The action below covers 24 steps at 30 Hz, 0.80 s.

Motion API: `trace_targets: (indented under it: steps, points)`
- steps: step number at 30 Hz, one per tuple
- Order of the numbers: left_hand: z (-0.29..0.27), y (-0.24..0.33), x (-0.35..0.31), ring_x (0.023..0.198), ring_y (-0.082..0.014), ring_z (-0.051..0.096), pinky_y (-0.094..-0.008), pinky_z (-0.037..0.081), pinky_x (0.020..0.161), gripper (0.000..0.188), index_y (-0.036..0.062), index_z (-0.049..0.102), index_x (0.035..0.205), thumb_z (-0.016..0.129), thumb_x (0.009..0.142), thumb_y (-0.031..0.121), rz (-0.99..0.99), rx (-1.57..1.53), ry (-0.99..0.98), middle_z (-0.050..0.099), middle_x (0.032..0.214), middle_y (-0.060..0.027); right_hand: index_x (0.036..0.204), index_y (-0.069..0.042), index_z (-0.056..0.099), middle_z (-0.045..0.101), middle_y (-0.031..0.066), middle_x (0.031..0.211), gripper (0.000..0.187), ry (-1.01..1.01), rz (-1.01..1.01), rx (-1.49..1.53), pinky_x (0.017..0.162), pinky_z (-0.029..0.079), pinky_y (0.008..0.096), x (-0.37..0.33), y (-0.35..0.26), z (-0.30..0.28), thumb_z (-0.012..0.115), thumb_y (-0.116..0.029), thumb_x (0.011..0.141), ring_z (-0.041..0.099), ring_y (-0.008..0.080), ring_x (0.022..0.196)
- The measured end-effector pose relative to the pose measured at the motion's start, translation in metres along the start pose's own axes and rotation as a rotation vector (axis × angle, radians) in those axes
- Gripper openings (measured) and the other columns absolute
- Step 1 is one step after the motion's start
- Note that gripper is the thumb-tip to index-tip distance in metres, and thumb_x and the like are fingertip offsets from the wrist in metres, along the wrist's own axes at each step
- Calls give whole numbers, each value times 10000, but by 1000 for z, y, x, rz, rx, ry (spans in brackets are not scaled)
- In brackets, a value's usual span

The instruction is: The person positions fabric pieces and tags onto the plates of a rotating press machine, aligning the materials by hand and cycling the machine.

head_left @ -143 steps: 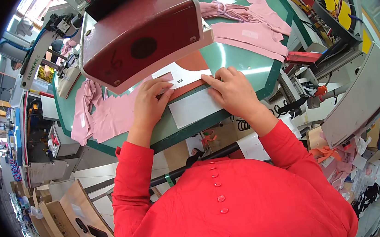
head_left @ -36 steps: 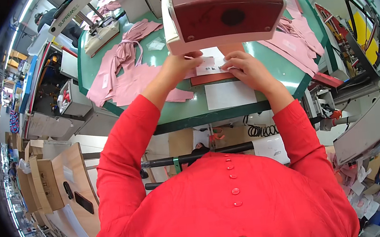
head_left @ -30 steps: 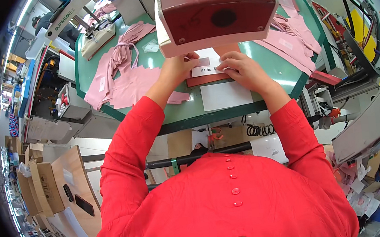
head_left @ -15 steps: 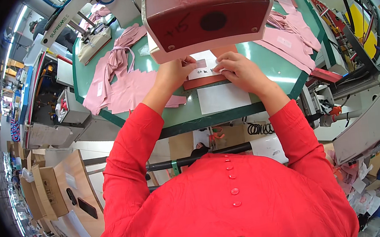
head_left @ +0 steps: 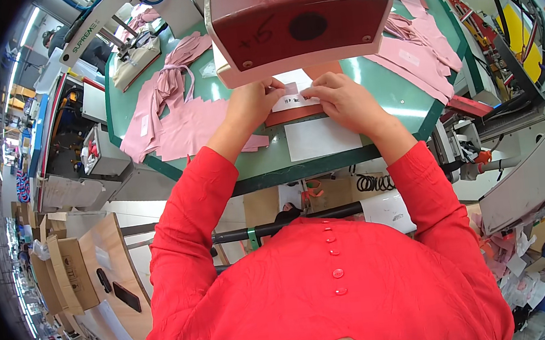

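Observation:
Under the raised red-and-white machine head [head_left: 300,24], both my hands work at a white card [head_left: 295,101] with dark markings. It lies on a reddish-brown pad [head_left: 290,116]. A small greyish-pink piece [head_left: 291,89] sits on the card between my fingertips. My left hand [head_left: 254,107] pinches with thumb and forefinger at the piece's left edge. From the right, my right hand [head_left: 348,100] closes its fingertips at the card, next to the piece's right side. What either pinch holds is too small to make out. A blank white sheet [head_left: 322,138] lies nearer to me.
Pink fabric pieces [head_left: 192,128] lie on the green table [head_left: 260,179] at the left, with more pink fabric [head_left: 408,66] at the right. A padded press arm [head_left: 135,65] stands at the far left. A side table [head_left: 112,253] carries a phone [head_left: 126,296].
My right hand has shifted slightly left, its fingertips drawn together close to the left ones. The left hand stays at nearly the same spot.

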State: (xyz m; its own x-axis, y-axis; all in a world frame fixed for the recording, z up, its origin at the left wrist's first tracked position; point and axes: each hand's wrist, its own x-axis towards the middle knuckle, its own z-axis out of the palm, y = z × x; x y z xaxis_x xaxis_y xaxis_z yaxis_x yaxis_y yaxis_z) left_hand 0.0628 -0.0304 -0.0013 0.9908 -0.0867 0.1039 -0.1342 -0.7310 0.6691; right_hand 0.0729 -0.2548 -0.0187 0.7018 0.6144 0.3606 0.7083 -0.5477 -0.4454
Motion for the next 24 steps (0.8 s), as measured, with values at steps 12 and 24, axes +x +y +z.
trace_targets:
  steps: [12,24]
  points:
    - [20,3,-18,1001,-298,562,-416,457,897,236,45,651,1072,613,854,126,507,349,207,604,1008,-97,1191,-276,646,570,35,1060,432,-4,7,-168,869,493,369,2,-3,5,564,-110,801,562,240,1008]
    - [25,0,-27,1064,-300,527,-411,417,976,310,55,603,1185,592,886,137,469,403,156,569,1082,-104,1180,-248,641,574,40,1052,415,18,-11,-136,871,491,380,2,-5,6,557,-102,801,567,250,993]
